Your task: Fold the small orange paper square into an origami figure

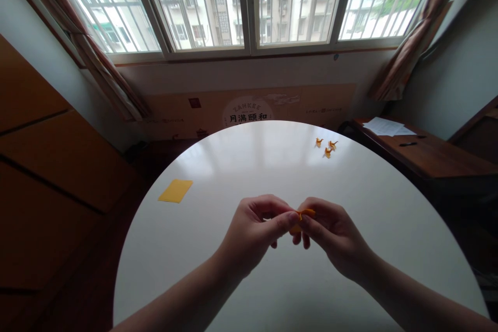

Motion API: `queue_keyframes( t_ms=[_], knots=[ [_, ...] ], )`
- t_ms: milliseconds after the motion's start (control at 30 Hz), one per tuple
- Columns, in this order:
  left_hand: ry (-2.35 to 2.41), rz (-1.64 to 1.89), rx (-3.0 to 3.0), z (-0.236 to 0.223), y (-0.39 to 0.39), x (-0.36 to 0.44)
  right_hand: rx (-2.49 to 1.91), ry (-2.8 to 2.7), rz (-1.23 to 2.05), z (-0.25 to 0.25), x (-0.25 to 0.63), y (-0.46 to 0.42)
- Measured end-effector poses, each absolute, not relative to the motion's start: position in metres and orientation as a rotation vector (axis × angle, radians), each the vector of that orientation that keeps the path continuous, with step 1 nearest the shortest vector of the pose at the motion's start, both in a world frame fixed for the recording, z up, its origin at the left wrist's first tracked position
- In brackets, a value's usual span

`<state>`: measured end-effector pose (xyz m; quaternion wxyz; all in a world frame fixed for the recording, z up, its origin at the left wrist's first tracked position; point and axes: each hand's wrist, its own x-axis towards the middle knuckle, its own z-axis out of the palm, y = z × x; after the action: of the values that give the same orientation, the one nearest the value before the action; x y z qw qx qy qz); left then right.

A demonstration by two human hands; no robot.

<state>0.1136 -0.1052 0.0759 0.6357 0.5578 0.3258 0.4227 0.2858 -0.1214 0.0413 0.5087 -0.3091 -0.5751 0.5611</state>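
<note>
A small folded piece of orange paper (307, 212) is pinched between my two hands, above the white round table (218, 280). My left hand (259, 220) grips its left side with thumb and forefinger. On the other side, the thumb and fingers of my right hand (330, 228) close on it; the fingertips of both hands nearly meet. Much of the folded paper is hidden behind my fingers. A flat yellow sheet of paper (175, 191) lies near the table's left edge. Toward the far right of the table stand three small orange folded-paper birds (329, 152).
Beyond the table, a printed cardboard panel (175, 111) leans under the barred window (249, 5). At right, a brown wooden desk (451, 155) carries white papers (385, 126) and a dark pen-like object (408, 144). An orange-brown cabinet (42, 192) stands at left.
</note>
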Motion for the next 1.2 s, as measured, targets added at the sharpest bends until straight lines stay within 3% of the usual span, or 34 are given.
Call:
queue_keyframes(
  t_ms=[333, 1200],
  knots=[
    [0.841, 1.078, 1.469, 0.081, -0.111, 0.116, -0.743, -1.352, 1.324, 0.042, 0.287, -0.121],
    [0.926, 1.192, 1.255, 0.061, -0.103, 0.119, -0.804, -1.255, 1.255, 0.040, 0.286, -0.114]
  ],
)
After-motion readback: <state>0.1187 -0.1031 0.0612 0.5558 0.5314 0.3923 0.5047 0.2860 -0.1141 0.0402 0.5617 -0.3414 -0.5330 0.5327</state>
